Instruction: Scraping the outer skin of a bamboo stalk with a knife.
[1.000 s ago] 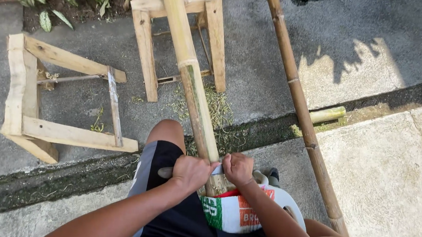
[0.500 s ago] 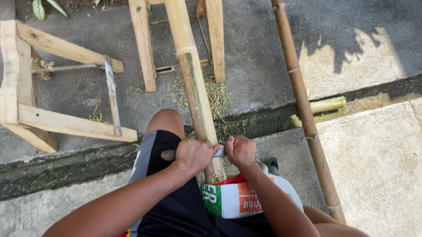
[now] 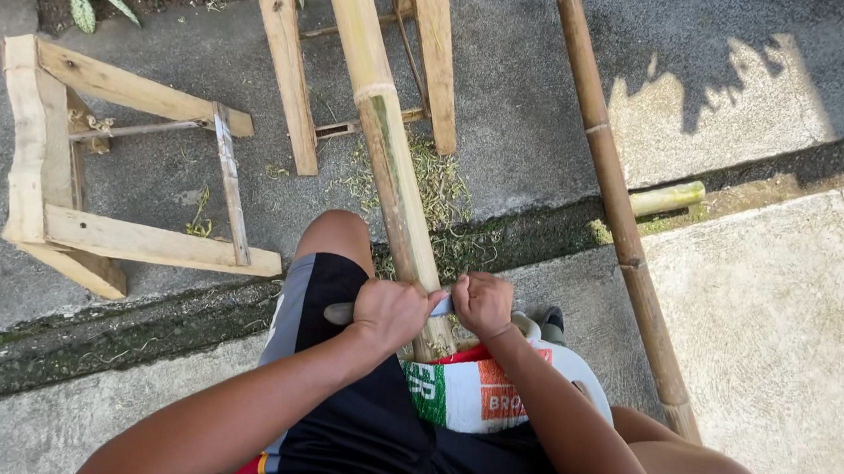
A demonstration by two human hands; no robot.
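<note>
We see our left hand (image 3: 391, 310) closed in a firm grip around the dark handle end of a knife (image 3: 341, 313), and our right hand (image 3: 482, 302) closed around the other end of the same tool, where a small piece of pale blade shows between the two hands. The blade lies across the thick pale green bamboo pole (image 3: 388, 154), which runs from the top of the view down to our lap, resting between our knees and touching a white plastic sack with green and orange print (image 3: 475, 392). The upper part of the pole leans on a light wooden stool frame (image 3: 285, 66). Fine green shavings (image 3: 440, 193) lie on the grey concrete floor (image 3: 543, 106) near the pole. A second, thinner brown bamboo pole (image 3: 615, 202) lies at our right, apart from the hands. Another wooden frame (image 3: 66, 169) lies on its side at our left.
</note>
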